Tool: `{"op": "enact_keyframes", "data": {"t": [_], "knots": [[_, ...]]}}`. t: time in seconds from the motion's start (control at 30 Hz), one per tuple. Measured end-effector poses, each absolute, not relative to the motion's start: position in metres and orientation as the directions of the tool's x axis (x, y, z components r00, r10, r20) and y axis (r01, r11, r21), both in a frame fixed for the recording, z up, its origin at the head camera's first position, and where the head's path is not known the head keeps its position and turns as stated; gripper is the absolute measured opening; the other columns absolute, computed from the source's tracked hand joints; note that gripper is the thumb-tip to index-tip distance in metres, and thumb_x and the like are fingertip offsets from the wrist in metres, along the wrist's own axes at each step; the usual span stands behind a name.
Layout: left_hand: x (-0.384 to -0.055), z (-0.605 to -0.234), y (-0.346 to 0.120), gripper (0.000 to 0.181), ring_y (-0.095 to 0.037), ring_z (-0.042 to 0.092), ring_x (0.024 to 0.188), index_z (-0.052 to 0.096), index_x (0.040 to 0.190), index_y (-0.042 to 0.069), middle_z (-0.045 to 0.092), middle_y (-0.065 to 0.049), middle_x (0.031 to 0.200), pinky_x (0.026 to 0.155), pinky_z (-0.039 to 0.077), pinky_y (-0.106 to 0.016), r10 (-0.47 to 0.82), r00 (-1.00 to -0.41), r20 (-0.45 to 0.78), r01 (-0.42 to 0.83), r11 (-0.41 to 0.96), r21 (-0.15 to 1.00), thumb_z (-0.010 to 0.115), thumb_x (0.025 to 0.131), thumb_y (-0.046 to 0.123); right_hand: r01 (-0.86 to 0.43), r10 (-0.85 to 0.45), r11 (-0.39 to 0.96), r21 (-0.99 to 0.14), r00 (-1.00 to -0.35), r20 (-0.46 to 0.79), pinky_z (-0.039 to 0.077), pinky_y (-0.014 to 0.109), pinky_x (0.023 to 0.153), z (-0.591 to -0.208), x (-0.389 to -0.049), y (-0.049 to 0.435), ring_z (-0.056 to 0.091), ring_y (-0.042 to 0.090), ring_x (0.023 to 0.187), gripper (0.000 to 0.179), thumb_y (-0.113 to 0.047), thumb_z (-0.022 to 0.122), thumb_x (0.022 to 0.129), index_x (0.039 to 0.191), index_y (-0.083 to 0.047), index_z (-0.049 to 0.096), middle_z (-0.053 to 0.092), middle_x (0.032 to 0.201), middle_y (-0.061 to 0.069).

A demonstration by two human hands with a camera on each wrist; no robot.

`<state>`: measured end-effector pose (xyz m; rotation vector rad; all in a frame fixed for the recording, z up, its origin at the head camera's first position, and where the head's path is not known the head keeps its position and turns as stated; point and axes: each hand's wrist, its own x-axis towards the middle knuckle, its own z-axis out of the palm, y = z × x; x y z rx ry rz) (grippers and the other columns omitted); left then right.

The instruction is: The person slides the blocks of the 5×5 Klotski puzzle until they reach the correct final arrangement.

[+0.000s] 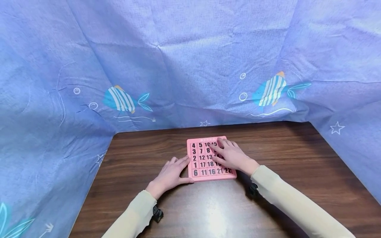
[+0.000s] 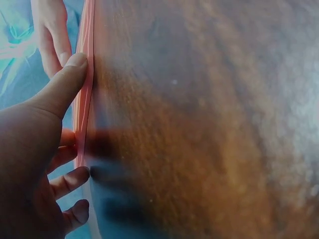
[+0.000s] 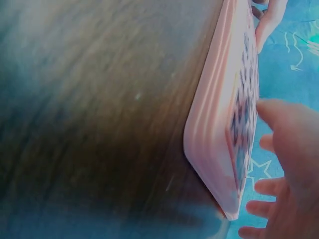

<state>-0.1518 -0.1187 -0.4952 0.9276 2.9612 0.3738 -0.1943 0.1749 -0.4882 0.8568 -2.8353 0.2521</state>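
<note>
A pink number sliding puzzle (image 1: 202, 161) lies flat on the table, its white-framed tiles bearing black numerals. At its left side is my left hand (image 1: 172, 173): the fingers rest along the left edge and the outstretched thumb touches the front left corner. In the left wrist view, that thumb (image 2: 75, 67) presses against the layered pink side. Above the puzzle's right half spreads my right hand (image 1: 233, 155), covering several tiles. Its thumb reaches the tile face in the right wrist view, with the other fingers (image 3: 269, 186) spread; whether the fingertips press any tile I cannot tell.
The dark brown wooden table (image 1: 134, 158) extends around the puzzle on all sides. Behind it and at both sides hangs a blue cloth (image 1: 190, 66) printed with striped fish, bubbles and stars. Black straps (image 1: 157, 213) sit at both wrists, below pale sleeves.
</note>
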Motion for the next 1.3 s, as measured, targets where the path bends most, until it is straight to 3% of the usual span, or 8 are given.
{"op": "enact_keyframes", "data": {"t": [0.27, 0.73, 1.03, 1.3], "knots": [[-0.153, -0.495, -0.117, 0.093, -0.017, 0.042, 0.104, 0.038, 0.145, 0.017, 0.035, 0.001, 0.149, 0.082, 0.037, -0.039, 0.564, -0.823, 0.061, 0.561, 0.795, 0.231, 0.052, 0.074, 0.075, -0.578, -0.549, 0.806, -0.127, -0.811, 0.204, 0.026, 0.059, 0.100, -0.489, -0.200, 0.168, 0.031, 0.040, 0.132, 0.057, -0.054, 0.051, 0.089, 0.140, -0.028, 0.047, 0.036, 0.144, 0.021], [-0.154, -0.495, -0.117, 0.093, -0.017, 0.042, 0.102, 0.038, 0.145, 0.017, 0.034, 0.001, 0.150, 0.080, 0.037, -0.040, 0.565, -0.821, 0.085, 0.567, 0.788, 0.238, 0.054, 0.074, 0.074, -0.460, -0.442, 0.880, -0.120, -0.885, 0.149, 0.026, 0.059, 0.100, -0.486, -0.198, 0.186, 0.030, 0.042, 0.132, 0.050, -0.053, 0.048, 0.091, 0.137, -0.032, 0.050, 0.034, 0.146, 0.021], [-0.154, -0.494, -0.118, 0.094, -0.017, 0.042, 0.104, 0.036, 0.146, 0.018, 0.032, 0.002, 0.151, 0.081, 0.037, -0.040, 0.559, -0.826, 0.066, 0.558, 0.797, 0.231, 0.053, 0.073, 0.075, -0.527, -0.496, 0.842, -0.118, -0.841, 0.215, 0.030, 0.058, 0.096, -0.480, -0.201, 0.169, 0.038, 0.040, 0.127, 0.049, -0.046, 0.055, 0.090, 0.131, -0.018, 0.057, 0.043, 0.138, 0.023], [-0.154, -0.497, -0.117, 0.092, -0.016, 0.042, 0.103, 0.036, 0.146, 0.019, 0.033, 0.004, 0.150, 0.082, 0.037, -0.039, 0.560, -0.826, 0.058, 0.558, 0.799, 0.226, 0.051, 0.074, 0.076, -0.567, -0.556, 0.819, -0.088, -0.822, 0.125, 0.026, 0.058, 0.101, -0.475, -0.208, 0.131, 0.034, 0.038, 0.130, 0.051, -0.049, 0.048, 0.092, 0.137, -0.025, 0.050, 0.038, 0.143, 0.019]]}}
